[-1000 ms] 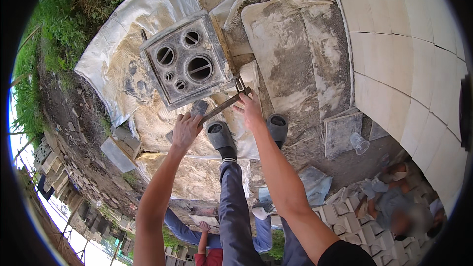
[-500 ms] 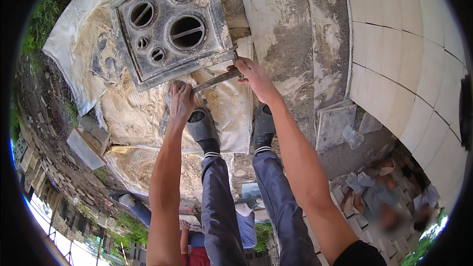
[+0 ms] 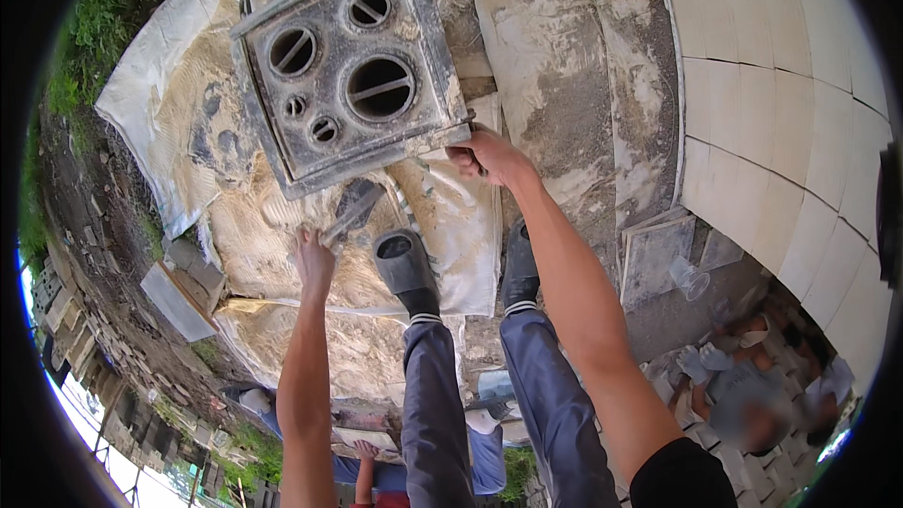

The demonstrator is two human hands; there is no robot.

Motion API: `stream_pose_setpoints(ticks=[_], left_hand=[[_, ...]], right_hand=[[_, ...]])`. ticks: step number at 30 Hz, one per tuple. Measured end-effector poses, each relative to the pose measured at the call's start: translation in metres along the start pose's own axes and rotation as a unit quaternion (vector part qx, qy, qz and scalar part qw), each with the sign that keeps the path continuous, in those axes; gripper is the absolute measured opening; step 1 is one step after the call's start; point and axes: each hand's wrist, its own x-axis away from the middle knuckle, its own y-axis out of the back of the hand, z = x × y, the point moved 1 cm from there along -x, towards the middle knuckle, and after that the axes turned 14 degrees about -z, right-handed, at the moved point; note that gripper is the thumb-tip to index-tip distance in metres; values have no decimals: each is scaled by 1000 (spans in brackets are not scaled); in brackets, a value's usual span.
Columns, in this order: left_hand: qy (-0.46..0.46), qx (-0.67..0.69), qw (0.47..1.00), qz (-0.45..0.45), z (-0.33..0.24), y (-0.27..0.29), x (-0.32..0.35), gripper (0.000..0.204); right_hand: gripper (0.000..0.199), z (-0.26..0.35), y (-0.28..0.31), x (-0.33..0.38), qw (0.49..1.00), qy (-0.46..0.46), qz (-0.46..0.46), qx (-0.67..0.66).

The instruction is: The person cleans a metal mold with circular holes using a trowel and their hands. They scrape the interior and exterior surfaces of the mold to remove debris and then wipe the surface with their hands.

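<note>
A grey, dusty metal box mould [image 3: 320, 66], its top pierced by several round holes with crossbars, stands tilted over the dusty sheet [image 3: 254, 245]. My right hand [image 3: 494, 155] is closed round a small fitting at the mould's near right corner; its fingers hide most of that fitting. Lower left, my left hand [image 3: 313, 261] grips the end of a flat metal bar [image 3: 350, 218], smeared by motion. The bar points up and right, over a dark flat patch on the sheet, below the mould's near edge.
My black shoes [image 3: 406, 268] are on the sheet just below the mould. Pale blocks [image 3: 752, 113] are stacked along the right. A clear plastic cup [image 3: 691, 277] lies near a flat panel [image 3: 656, 259]. Other people [image 3: 743, 395] are at the lower right and lower middle.
My left hand has swung the bar down and left, away from the mould's corner. My right hand has closed more tightly at that corner. The whole view has shifted slightly.
</note>
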Motion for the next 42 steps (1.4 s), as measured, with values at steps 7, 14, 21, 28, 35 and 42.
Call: stream_pose_setpoints(ticks=[7,14,21,28,35,42], left_hand=[[-258,273,915,-148,-160,94,-2,32],[-106,200,906,-357,-234,160,-122,42],[-65,126,942,-305,-236,132,-147,45],[-66,117,941,-310,-241,134,-146,45],[-61,101,945,-306,-237,136,-148,47],[-58,98,945,-306,-237,136,-146,46]], right_hand=[[41,4,-37,10,830,201,-355,380],[40,-5,-56,17,727,174,-497,439],[18,2,11,16,991,71,-97,65],[16,5,25,11,991,-62,80,-86],[14,4,-4,19,981,57,-153,109],[35,-23,-58,27,673,313,-524,419]])
